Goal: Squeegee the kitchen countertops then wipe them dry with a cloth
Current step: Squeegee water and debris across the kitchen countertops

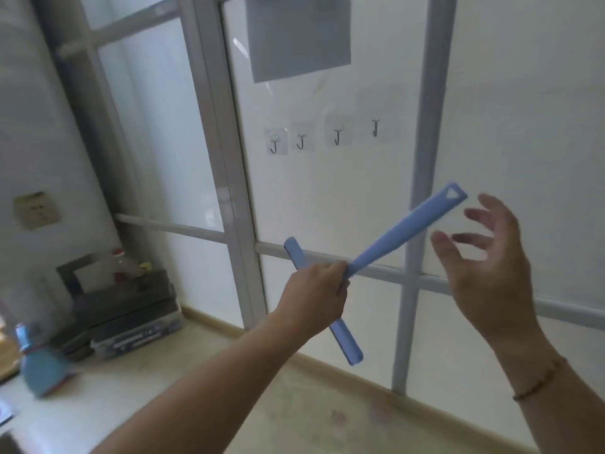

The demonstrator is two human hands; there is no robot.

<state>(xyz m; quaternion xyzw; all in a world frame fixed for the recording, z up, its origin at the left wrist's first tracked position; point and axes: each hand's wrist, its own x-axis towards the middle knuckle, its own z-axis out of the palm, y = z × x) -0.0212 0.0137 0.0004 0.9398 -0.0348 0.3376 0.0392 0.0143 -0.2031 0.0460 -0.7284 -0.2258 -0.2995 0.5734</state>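
Observation:
A blue squeegee (406, 227) is held up in the air in front of a frosted window. My left hand (316, 294) is shut on it where the handle meets the blade. The blade runs from upper left to lower right behind that hand, and the handle points up to the right. Beside the handle's end my right hand (487, 257) hovers with fingers spread, holding nothing. The pale countertop (137, 398) lies below. No cloth is in view.
Several adhesive hooks (337, 137) are stuck on the window. At the left of the counter stand a blue bottle (41, 362), stacked flat boxes (131, 322) and a jar (126, 265). A wall socket (36, 209) is at the far left.

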